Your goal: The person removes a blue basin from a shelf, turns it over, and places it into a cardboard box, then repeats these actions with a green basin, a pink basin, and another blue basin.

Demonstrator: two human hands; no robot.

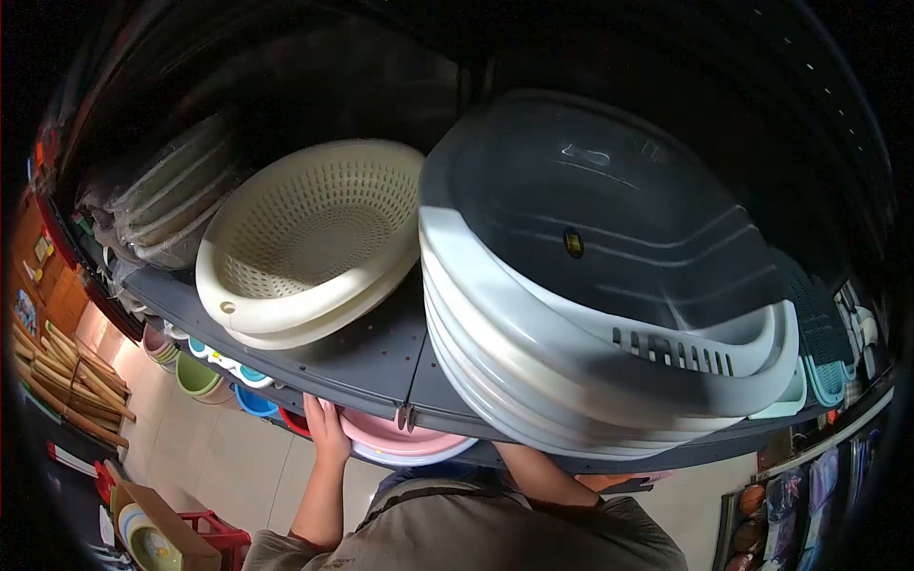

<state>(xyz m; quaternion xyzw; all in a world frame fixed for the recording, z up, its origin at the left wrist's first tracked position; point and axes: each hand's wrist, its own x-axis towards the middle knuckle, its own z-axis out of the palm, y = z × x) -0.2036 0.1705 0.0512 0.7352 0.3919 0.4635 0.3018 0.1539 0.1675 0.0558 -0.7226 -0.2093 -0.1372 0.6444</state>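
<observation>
My left hand (327, 430) is raised at the front edge of the grey shelf (371, 371), beside a pink basin (395, 433) on the level below. Its fingertips pass under the shelf edge, so its grip is hidden. My right forearm reaches under the shelf at the centre right, and that hand is hidden beneath stacked white basins (571, 381). A dark grey basin or lid (609, 209) lies on top of this stack. Left of it, cream colanders (324, 228) sit nested on the shelf.
Plastic-wrapped items (171, 200) stand at the shelf's left end, teal baskets (824, 376) at its right. Green and blue basins show below at left. On the floor side are a cardboard box (167, 523), a red crate (219, 533) and wooden handles (71, 381). Another rack stands at lower right.
</observation>
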